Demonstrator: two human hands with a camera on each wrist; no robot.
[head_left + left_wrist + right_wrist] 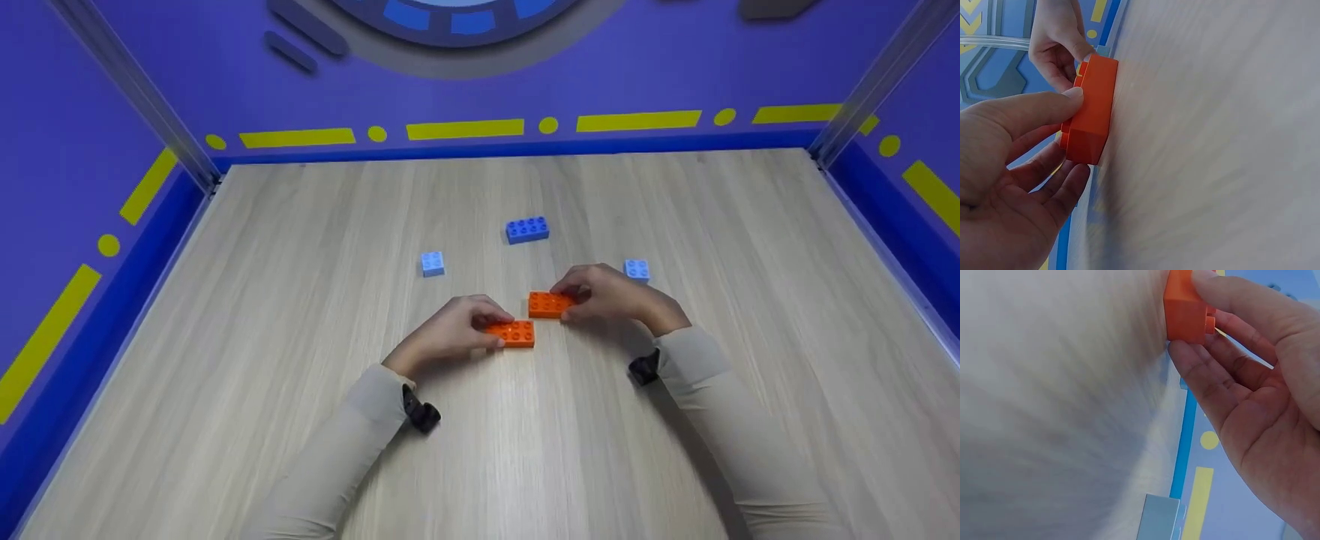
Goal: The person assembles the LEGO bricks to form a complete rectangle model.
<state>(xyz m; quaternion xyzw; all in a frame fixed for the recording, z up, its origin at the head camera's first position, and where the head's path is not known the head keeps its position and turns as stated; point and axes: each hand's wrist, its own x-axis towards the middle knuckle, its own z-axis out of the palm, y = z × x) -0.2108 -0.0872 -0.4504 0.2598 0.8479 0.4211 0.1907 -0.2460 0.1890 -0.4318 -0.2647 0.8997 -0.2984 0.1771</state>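
Two orange building bricks with studs on top are at the middle of the table. My left hand [459,330] pinches the nearer orange brick [519,334] between thumb and fingers at its left end. In the left wrist view the thumb lies along the near side of that brick [1094,104]. My right hand [611,296] pinches the farther orange brick [545,304] by its right end; the right wrist view shows this brick [1185,315] between thumb and fingertips. The bricks sit close together, the right one slightly farther back.
A dark blue brick [527,230] lies behind the orange ones. One small light blue brick [432,264] is on the left, another [637,269] just beyond my right hand. Purple panels [465,97] wall the wooden table [315,247] at back and sides.
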